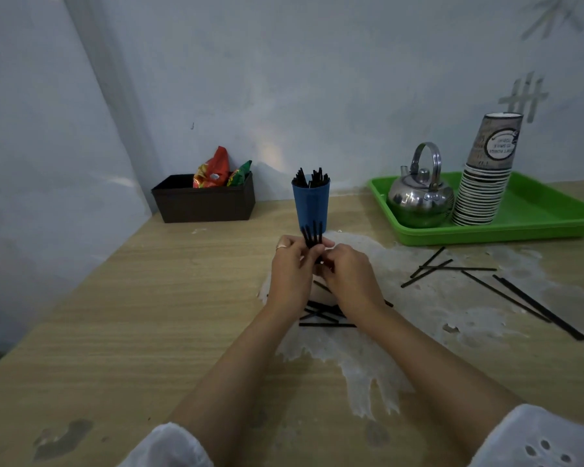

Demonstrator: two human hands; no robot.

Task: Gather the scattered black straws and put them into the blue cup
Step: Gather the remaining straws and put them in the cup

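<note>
- Just in front of the cup [311,203], the left hand [292,264] and right hand [346,269] are pinching a bundle [312,234] together, squaring its ends for dropping in.
- More straws [520,291] are lying scattered on the table [149,298], waiting.

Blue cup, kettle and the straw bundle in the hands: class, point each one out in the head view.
blue cup [311,207], head view, front of its wall.
kettle [418,200], head view, its shiny round body.
straw bundle [312,234], head view, black tips fanning out above the fingers.
</note>
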